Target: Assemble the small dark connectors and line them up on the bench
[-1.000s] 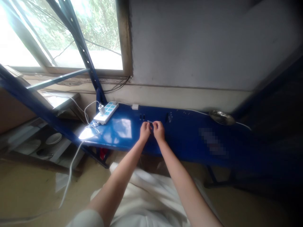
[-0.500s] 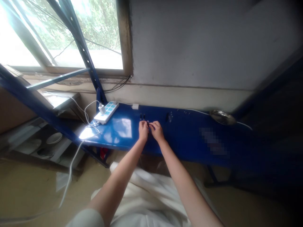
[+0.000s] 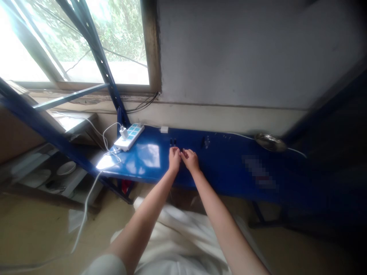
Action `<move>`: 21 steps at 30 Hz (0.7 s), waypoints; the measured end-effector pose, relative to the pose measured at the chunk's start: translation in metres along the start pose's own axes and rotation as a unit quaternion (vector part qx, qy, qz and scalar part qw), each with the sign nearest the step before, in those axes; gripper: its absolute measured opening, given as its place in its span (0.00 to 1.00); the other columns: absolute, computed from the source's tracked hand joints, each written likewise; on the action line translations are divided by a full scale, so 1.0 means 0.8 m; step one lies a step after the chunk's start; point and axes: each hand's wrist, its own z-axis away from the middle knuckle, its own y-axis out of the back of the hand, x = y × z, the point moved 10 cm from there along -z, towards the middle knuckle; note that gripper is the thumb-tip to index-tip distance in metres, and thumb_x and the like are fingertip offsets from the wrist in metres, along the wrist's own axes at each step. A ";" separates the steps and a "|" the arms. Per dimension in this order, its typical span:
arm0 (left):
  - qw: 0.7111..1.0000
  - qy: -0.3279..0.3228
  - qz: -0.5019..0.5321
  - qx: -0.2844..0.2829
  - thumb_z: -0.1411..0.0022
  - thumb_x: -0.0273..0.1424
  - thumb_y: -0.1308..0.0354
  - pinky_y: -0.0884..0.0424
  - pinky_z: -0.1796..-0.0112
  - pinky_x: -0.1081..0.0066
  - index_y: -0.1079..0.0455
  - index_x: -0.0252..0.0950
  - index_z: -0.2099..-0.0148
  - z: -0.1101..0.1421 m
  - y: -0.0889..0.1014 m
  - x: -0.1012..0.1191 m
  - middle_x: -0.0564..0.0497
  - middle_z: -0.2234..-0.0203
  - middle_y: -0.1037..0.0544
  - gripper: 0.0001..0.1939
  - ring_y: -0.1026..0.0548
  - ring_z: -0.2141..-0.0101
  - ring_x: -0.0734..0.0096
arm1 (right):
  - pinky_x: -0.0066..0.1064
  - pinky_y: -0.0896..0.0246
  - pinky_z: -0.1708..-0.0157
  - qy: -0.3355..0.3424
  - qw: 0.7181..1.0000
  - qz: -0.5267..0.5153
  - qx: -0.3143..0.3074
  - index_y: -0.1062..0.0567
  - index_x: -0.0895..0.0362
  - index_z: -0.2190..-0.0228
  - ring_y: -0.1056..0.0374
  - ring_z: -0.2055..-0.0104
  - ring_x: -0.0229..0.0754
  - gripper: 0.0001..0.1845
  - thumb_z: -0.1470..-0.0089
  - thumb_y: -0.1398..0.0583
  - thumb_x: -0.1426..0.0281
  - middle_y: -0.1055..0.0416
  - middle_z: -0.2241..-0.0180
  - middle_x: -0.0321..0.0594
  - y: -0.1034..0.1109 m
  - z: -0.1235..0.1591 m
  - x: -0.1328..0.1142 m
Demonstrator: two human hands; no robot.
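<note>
Blue tabletop (image 3: 226,168) underneath; tiny dark piece (image 3: 181,150) right between left hand (image 3: 174,159) and right hand (image 3: 190,159). Both pinched narrow on it, neither clearly nearer; long axis too small to tell. Just far of left hand, pair of black parts (image 3: 174,141) side by side, upright or lying near-to-far, can't tell. Dark-and-clear cluster (image 3: 207,142) apart, far and right of both hands.

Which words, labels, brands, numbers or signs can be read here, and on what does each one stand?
No text can be read.
White power strip: too blurred to read.
White power adapter: too small to read.
Two small dark pieces beyond the left hand: too small to read.
Pixelated patch on the blue table: nothing legible.
</note>
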 end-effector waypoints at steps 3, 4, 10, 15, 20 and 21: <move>1.000 -0.017 0.002 -0.019 0.41 0.31 0.52 0.45 0.84 0.82 0.42 0.36 0.63 0.001 -0.005 0.005 0.59 0.81 0.37 0.04 0.42 0.86 0.85 | 0.30 0.43 0.67 -0.048 0.998 0.010 0.039 0.28 0.58 0.75 0.35 0.72 0.39 0.12 0.48 0.47 0.66 0.30 0.76 0.40 0.011 -0.001 0.009; 1.000 -0.019 -0.001 -0.020 0.41 0.31 0.53 0.45 0.84 0.82 0.42 0.36 0.63 0.001 -0.005 0.005 0.59 0.81 0.37 0.04 0.43 0.86 0.85 | 0.30 0.43 0.67 -0.068 0.996 0.010 0.049 0.28 0.58 0.76 0.35 0.73 0.39 0.11 0.49 0.46 0.66 0.29 0.76 0.40 0.014 -0.001 0.013; 0.999 -0.018 -0.016 -0.028 0.41 0.33 0.53 0.45 0.84 0.82 0.43 0.36 0.63 0.001 -0.007 0.003 0.59 0.80 0.37 0.05 0.42 0.86 0.85 | 0.29 0.42 0.68 -0.212 0.975 0.016 0.068 0.28 0.58 0.72 0.32 0.72 0.41 0.09 0.54 0.44 0.66 0.26 0.74 0.42 0.034 0.000 0.057; 0.999 -0.021 -0.022 -0.037 0.41 0.33 0.52 0.44 0.83 0.82 0.42 0.36 0.63 0.002 -0.009 0.005 0.58 0.80 0.36 0.06 0.42 0.85 0.85 | 0.29 0.43 0.69 -0.253 0.964 0.083 0.018 0.27 0.57 0.74 0.32 0.71 0.42 0.09 0.54 0.44 0.66 0.26 0.73 0.41 0.056 -0.004 0.097; 0.999 -0.019 -0.023 -0.039 0.41 0.33 0.51 0.45 0.84 0.82 0.42 0.36 0.64 0.001 -0.010 0.004 0.58 0.80 0.36 0.06 0.42 0.85 0.85 | 0.28 0.45 0.71 -0.260 0.957 0.128 -0.031 0.27 0.56 0.75 0.32 0.71 0.41 0.09 0.53 0.45 0.66 0.26 0.73 0.40 0.064 -0.010 0.125; 0.999 -0.018 -0.021 -0.040 0.41 0.33 0.51 0.45 0.84 0.82 0.42 0.36 0.64 0.001 -0.010 0.004 0.58 0.80 0.36 0.06 0.42 0.86 0.85 | 0.28 0.46 0.71 -0.261 0.956 0.129 -0.039 0.27 0.56 0.75 0.32 0.71 0.40 0.09 0.52 0.45 0.66 0.26 0.73 0.40 0.063 -0.010 0.129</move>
